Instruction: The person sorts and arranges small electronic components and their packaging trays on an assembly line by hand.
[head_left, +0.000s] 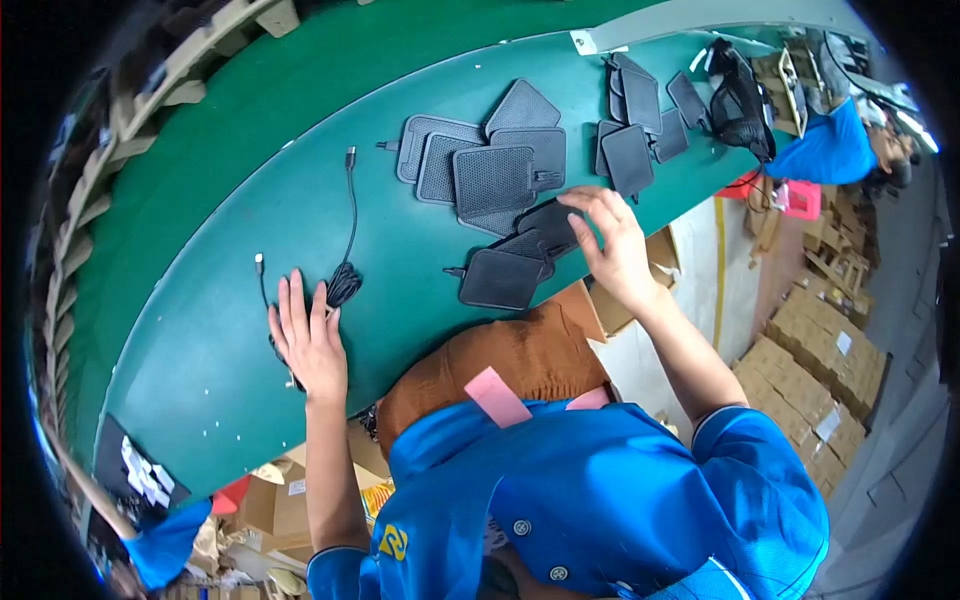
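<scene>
In the head view, the left hand (312, 350) is lying near nine o'clock on the green counter (400, 265), its fingers being straight and not clenched. A black cable coil (344, 285) is resting just beside its fingers, at one o'clock from the hand. The right hand (618, 255) is reaching at two o'clock, and its bent fingers are touching a black pad (548, 228); whether they are grasping it, I cannot tell. More textured pads (492, 178) are overlapping at twelve o'clock, and other dark pads (628, 162) are lying at one o'clock.
</scene>
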